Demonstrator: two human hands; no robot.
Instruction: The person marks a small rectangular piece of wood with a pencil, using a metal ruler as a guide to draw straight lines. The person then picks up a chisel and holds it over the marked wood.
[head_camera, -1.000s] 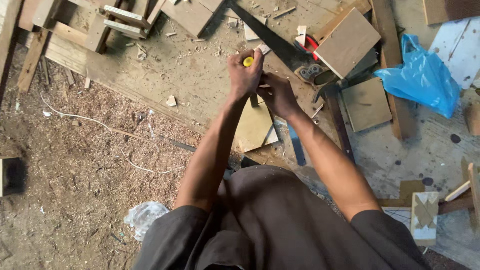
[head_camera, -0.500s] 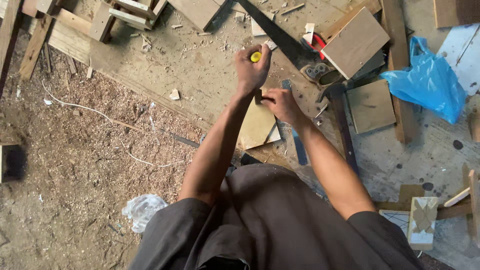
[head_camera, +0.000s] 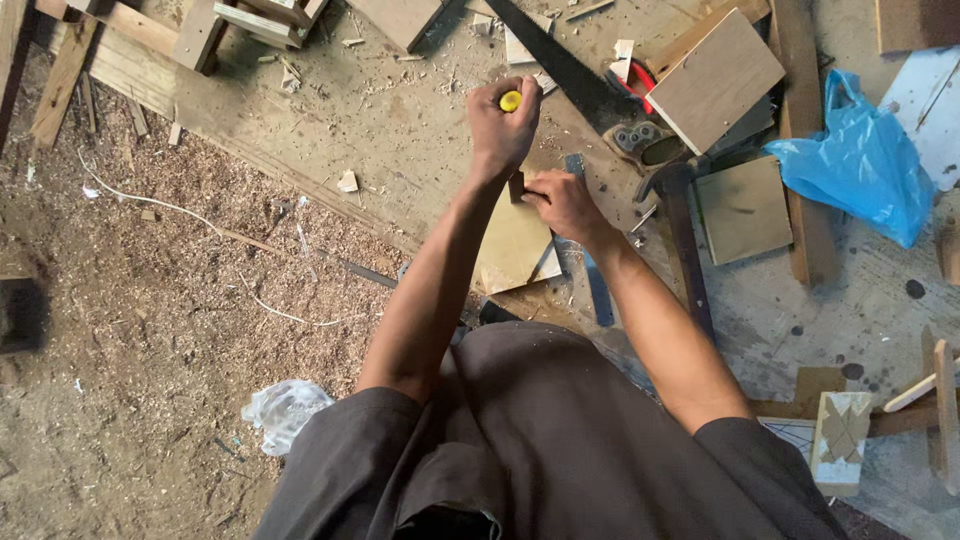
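My left hand (head_camera: 503, 128) is closed around a tool with a yellow end (head_camera: 511, 100), held upright above the floor. Just below it, my right hand (head_camera: 562, 203) pinches a small dark piece (head_camera: 517, 186) that stands on a pale wooden board (head_camera: 515, 250). Both hands sit close together, left a little higher. The tool's shaft is hidden inside my fist. The board lies flat on the dusty concrete in front of my knees.
A hand saw (head_camera: 570, 75) lies beyond the hands, a hammer (head_camera: 680, 230) and square wooden blocks (head_camera: 715, 80) to the right. A blue plastic bag (head_camera: 860, 165) sits far right. Sawdust covers the ground at left, with a crumpled clear bag (head_camera: 285, 410).
My left hand with the yellow-ended tool has risen away from my right hand, which stays on the small piece over the board.
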